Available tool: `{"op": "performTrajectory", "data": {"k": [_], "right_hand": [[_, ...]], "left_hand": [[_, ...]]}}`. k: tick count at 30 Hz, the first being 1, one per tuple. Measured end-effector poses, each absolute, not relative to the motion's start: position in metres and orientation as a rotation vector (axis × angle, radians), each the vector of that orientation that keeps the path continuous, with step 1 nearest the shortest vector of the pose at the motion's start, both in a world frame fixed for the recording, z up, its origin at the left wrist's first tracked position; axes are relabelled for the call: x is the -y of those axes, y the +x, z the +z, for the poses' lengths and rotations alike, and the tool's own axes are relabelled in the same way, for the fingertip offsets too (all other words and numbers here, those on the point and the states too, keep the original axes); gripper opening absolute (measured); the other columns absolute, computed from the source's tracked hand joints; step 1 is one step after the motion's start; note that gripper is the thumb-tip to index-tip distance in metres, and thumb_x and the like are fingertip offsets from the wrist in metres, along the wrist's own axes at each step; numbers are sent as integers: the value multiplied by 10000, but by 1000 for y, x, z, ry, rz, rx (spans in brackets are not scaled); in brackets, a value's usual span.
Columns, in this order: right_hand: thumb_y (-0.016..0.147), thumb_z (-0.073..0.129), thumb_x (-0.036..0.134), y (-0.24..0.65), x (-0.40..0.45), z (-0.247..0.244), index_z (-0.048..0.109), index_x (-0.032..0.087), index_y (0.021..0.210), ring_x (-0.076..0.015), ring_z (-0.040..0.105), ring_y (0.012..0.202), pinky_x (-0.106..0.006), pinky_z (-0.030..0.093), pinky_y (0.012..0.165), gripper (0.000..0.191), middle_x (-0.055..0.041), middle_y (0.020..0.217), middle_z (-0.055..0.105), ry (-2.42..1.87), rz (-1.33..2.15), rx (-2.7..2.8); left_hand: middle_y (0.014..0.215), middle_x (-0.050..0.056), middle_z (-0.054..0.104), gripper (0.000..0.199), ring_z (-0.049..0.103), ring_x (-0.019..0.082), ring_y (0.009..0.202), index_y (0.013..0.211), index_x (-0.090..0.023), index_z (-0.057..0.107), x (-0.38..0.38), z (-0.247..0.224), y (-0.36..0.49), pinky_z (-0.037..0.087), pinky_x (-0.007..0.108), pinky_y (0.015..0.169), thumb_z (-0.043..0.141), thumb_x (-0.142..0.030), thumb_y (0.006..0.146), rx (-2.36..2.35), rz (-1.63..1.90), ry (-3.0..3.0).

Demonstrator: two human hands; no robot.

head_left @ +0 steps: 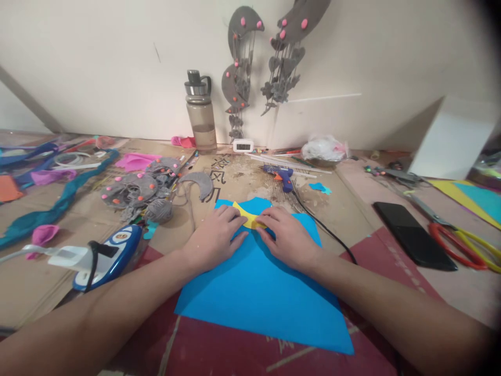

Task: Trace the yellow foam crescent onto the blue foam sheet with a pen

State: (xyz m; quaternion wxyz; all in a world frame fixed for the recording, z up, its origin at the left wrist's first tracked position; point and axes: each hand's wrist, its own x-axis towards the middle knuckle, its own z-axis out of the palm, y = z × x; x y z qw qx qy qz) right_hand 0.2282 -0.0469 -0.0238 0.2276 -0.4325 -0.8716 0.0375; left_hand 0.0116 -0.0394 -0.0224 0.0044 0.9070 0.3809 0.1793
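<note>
A blue sheet [266, 292] lies flat in front of me, its far edge cut in curves. On its far part rests a small yellow curved piece [249, 219]. The fingers of my left hand [215, 235] touch the yellow piece's left end, bent and slightly apart. My right hand [287, 235] has its thumb and fingertips closed round the right end of the same piece. Both hands rest on the blue sheet, and the fingertips partly cover the yellow piece.
Behind the sheet are a blue glue gun [278, 175], a bottle [201, 117] and a small clock [243, 145]. Grey felt pieces [135, 190] and a power strip [117, 253] are left; a phone [413, 235] and scissors [456, 243] lie right.
</note>
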Motion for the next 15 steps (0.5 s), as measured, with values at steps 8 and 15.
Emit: {"op": "performTrajectory", "data": {"k": [8, 15], "right_hand": [[965, 533, 247, 228, 46, -28, 694, 132, 1135, -310, 564, 1181, -502, 462, 1038, 261, -145, 1236, 660, -1204, 2, 2397], [981, 514, 258, 229, 47, -27, 687, 122, 1154, -276, 595, 1125, -453, 494, 1003, 280, -147, 1220, 672, -1163, 72, 2431]], "left_hand": [[1088, 144, 663, 267, 592, 325, 1080, 1063, -100, 704, 47, -14, 15, 514, 504, 941, 573, -312, 966, -1390, 464, 2894], [1231, 134, 682, 297, 634, 300, 1138, 1161, -122, 676, 46, -18, 14, 522, 452, 972, 557, -325, 979, -1480, 445, 2869]]}}
